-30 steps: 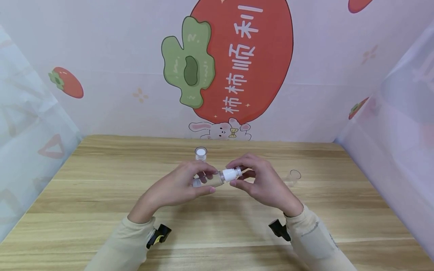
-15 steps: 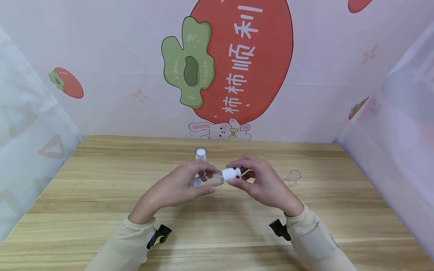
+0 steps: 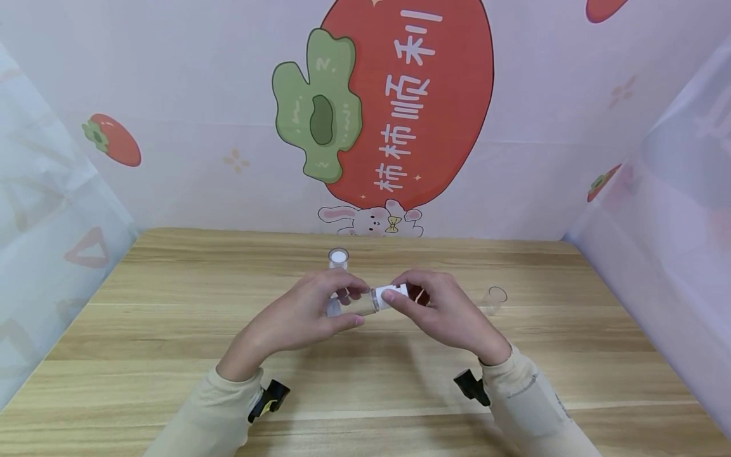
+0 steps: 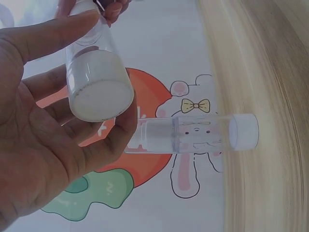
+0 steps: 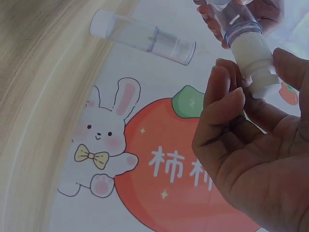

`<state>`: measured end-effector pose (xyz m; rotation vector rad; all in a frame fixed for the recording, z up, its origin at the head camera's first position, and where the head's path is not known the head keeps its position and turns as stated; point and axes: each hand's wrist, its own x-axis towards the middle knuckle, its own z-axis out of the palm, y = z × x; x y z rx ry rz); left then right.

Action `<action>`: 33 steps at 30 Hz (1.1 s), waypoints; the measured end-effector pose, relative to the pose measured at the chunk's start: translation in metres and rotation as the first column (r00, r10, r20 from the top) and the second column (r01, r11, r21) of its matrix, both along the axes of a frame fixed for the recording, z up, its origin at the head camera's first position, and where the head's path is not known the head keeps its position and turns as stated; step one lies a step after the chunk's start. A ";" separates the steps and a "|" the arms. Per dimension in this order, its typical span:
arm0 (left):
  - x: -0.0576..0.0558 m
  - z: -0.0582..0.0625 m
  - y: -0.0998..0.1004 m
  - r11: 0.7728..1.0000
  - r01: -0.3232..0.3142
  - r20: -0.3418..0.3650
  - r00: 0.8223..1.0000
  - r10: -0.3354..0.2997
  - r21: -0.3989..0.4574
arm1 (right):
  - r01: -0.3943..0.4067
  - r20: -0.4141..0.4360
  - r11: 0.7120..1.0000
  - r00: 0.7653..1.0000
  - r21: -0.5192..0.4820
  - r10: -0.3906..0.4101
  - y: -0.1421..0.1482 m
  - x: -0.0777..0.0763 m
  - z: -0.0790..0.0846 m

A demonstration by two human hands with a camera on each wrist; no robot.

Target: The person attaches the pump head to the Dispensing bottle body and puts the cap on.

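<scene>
My left hand (image 3: 311, 310) grips the clear body of a small pump bottle (image 4: 99, 82) with a white base, held tilted above the table. The bottle's white pump top (image 5: 253, 55) points right, toward my right hand (image 3: 436, 311). In the head view, my right thumb lies across this top with the fingers behind it, pinching it. The right wrist view shows the thumb on one side and curled fingers on the other. Behind my left hand stands a second clear bottle (image 3: 338, 261) with a white base, upright and partly hidden.
A clear cap (image 3: 494, 299) stands on the wooden table (image 3: 365, 393) to the right of my right hand. A printed cloth (image 3: 200, 95) with a red persimmon and a rabbit forms the back wall. Pale cloth sides (image 3: 657, 222) flank the table.
My right thumb has moved up and over the white pump top, and the fingers have shifted round it. The pump top has turned. My left hand keeps its grip almost in place.
</scene>
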<state>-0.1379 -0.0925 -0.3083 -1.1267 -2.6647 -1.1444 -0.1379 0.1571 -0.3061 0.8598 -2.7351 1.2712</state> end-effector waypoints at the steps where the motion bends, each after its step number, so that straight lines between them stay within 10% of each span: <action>1: 0.000 0.000 0.000 1.000 0.002 -0.006 1.000 -0.002 0.002 | 0.007 0.009 1.000 1.000 0.008 -0.007 0.000 0.000 0.000; 21: 0.001 0.001 0.000 1.000 0.004 -0.009 1.000 -0.004 0.020 | 0.036 0.023 0.999 0.999 0.023 -0.037 0.002 0.000 0.003; 33: 0.002 0.003 -0.001 1.000 -0.003 0.017 1.000 0.003 0.018 | -0.107 -0.072 0.990 0.992 -0.087 0.101 0.005 0.000 0.004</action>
